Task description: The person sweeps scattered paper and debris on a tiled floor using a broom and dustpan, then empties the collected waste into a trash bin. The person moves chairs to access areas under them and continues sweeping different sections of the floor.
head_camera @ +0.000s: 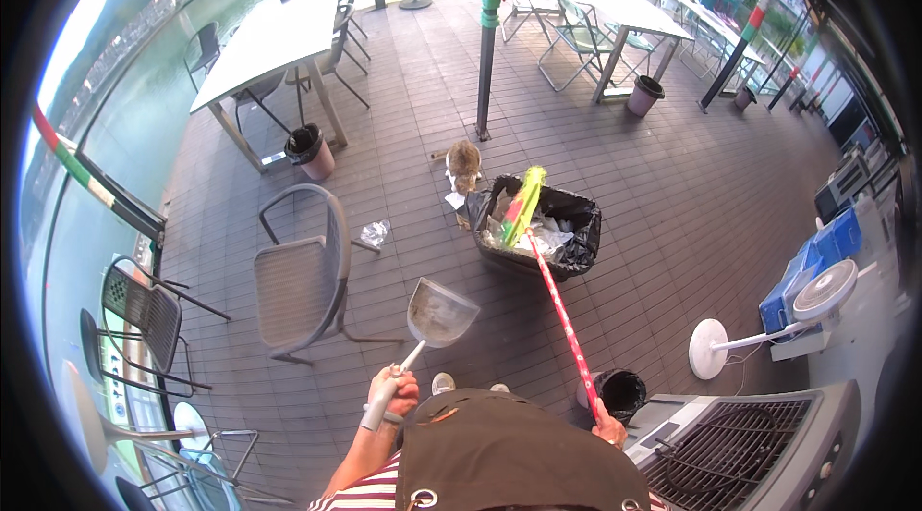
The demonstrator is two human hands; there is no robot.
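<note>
My left hand (395,392) grips the grey handle of a long-handled dustpan (441,313), whose pan is held out over the deck in front of me. In my right hand (610,429) is the red patterned handle of a broom (560,306). The broom's yellow-green and red head (524,208) points up and away over a large bin lined with a black bag (580,237); whether it touches the contents I cannot tell. Crumpled white and clear waste (551,237) fills part of the bin. A brown-and-white cat (463,164) is at the bin's left, its head lowered by a white scrap (454,200).
A clear plastic wrapper (374,232) lies on the plank deck (425,93) near a wicker armchair (295,288). A post (487,64) stands behind the cat. At my right are a small lined bin (621,392), a grey air cooler (727,446) and a white fan (821,288).
</note>
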